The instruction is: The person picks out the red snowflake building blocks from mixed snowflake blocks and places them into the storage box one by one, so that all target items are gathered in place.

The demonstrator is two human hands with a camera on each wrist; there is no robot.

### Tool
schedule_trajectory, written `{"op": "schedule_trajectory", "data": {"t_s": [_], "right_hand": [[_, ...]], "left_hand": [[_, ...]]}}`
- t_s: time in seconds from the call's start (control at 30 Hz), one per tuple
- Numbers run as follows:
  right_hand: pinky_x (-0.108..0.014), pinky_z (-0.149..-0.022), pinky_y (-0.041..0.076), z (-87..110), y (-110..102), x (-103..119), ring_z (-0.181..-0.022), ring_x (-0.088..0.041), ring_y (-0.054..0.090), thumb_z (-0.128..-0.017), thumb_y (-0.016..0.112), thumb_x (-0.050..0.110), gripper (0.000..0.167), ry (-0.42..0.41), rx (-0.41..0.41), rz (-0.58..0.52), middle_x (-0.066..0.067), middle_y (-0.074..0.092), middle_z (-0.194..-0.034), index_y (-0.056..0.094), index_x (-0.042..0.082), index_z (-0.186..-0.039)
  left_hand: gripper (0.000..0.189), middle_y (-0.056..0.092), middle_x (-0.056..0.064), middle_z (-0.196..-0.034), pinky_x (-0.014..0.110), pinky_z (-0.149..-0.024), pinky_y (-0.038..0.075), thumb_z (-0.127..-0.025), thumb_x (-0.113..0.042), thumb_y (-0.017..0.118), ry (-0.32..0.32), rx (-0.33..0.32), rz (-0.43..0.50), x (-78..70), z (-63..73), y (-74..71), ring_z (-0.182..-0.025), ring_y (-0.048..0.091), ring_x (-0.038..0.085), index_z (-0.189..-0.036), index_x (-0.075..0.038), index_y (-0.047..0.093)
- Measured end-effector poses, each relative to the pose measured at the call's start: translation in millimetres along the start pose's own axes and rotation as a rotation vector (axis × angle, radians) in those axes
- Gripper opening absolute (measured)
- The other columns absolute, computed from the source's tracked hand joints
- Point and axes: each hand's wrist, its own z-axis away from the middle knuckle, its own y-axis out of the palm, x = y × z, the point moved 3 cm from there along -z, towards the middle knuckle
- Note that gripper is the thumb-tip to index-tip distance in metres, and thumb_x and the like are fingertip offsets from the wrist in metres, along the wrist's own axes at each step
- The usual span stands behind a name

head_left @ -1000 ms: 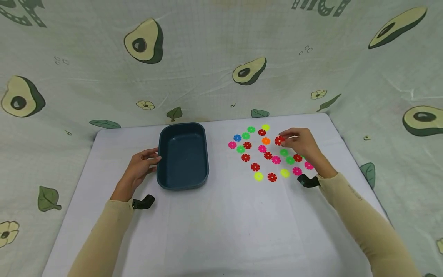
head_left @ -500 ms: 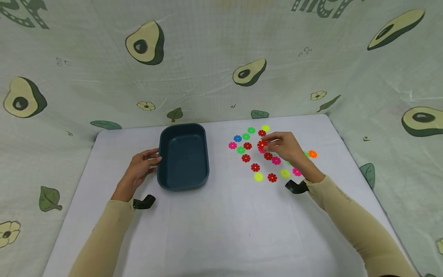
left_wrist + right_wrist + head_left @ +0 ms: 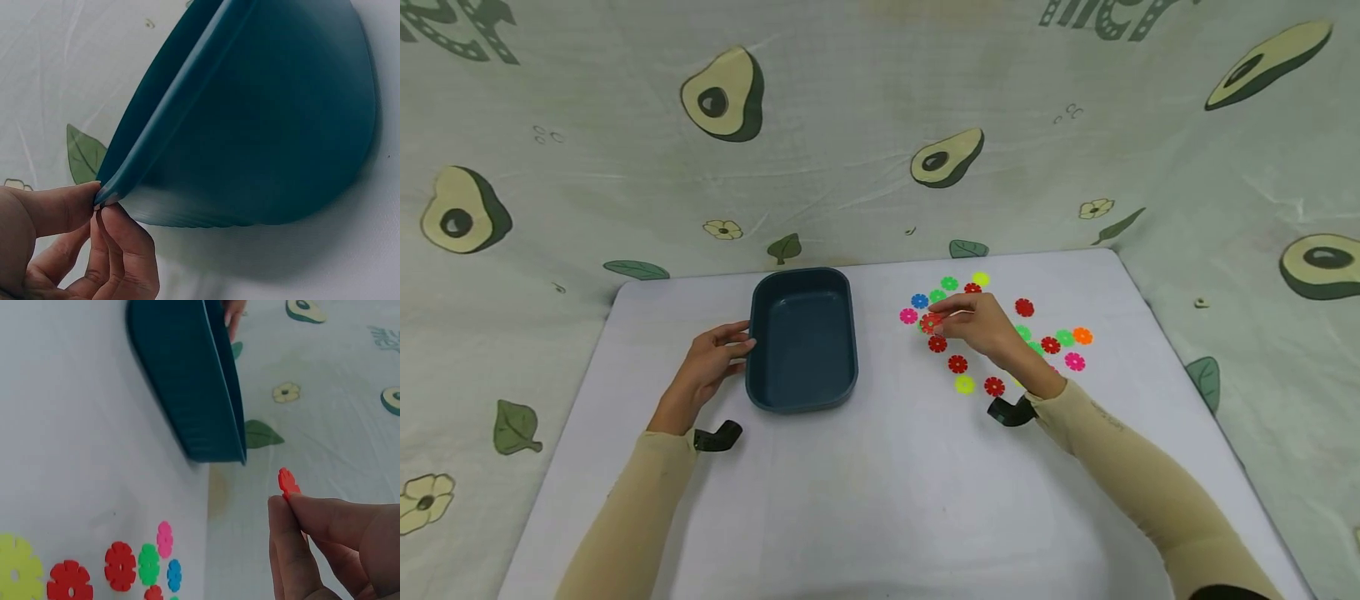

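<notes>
A dark blue rectangular tub point(image 3: 801, 400) stands on the white table, left of the middle. My left hand point(image 3: 713, 362) pinches its left rim between thumb and fingers, as the left wrist view shows at the rim point(image 3: 156, 125). Between the thumb and fingertips of my right hand point(image 3: 981, 327) is a red flower-shaped plastic disc point(image 3: 287, 482), held above the table. Below and around that hand lie several more such discs: a blue disc point(image 3: 920, 301), a pink disc point(image 3: 908, 316), a red disc point(image 3: 957, 364) and a yellow disc point(image 3: 965, 384). The hand and forearm hide some of them.
Farther right lie an orange disc point(image 3: 1082, 335), a green disc point(image 3: 1065, 337) and a pink disc point(image 3: 1075, 362). A fabric backdrop point(image 3: 842, 108) printed with avocados rises behind the table point(image 3: 850, 517). Each wrist carries a black camera mount, such as the left mount point(image 3: 718, 436).
My right hand has moved left over the discs, toward the tub, with the red disc in its fingers. The left hand has kept its hold on the rim.
</notes>
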Motion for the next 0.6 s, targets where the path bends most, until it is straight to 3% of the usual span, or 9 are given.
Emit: {"op": "schedule_trajectory", "data": {"t_s": [0.23,0.47,0.6], "right_hand": [[-0.055,-0.1,0.056,-7.8,23.0,7.9,-0.104,-0.025,0.075,-0.098,0.077,0.01,0.035,0.008,0.029,-0.039,-0.015,0.072,-0.128,0.072,0.003,-0.132],[-0.044,-0.092,0.058,-17.2,45.8,19.4,-0.1,-0.024,0.073,-0.098,0.077,0.009,0.032,-0.009,0.048,-0.055,-0.016,0.069,-0.125,0.074,0.003,-0.129],[-0.048,-0.095,0.058,-24.6,59.9,27.5,-0.101,-0.025,0.069,-0.097,0.075,0.005,0.031,-0.032,0.07,-0.073,-0.016,0.067,-0.126,0.074,0.001,-0.128]], "left_hand": [[0.06,0.05,0.005,-0.131,0.02,-0.081,0.055,-0.109,-0.014,0.061,-0.001,-0.004,0.001,-1.2,1.1,1.4,-0.1,0.057,0.006,-0.163,-0.005,0.038],[0.06,0.05,0.005,-0.131,0.02,-0.081,0.055,-0.109,-0.013,0.061,0.004,-0.001,0.004,-1.4,0.4,0.7,-0.1,0.056,0.007,-0.163,-0.005,0.039],[0.06,0.05,0.006,-0.134,0.02,-0.081,0.055,-0.109,-0.014,0.061,0.001,-0.004,0.0,-1.0,0.4,0.7,-0.101,0.057,0.007,-0.163,-0.006,0.039]]}}
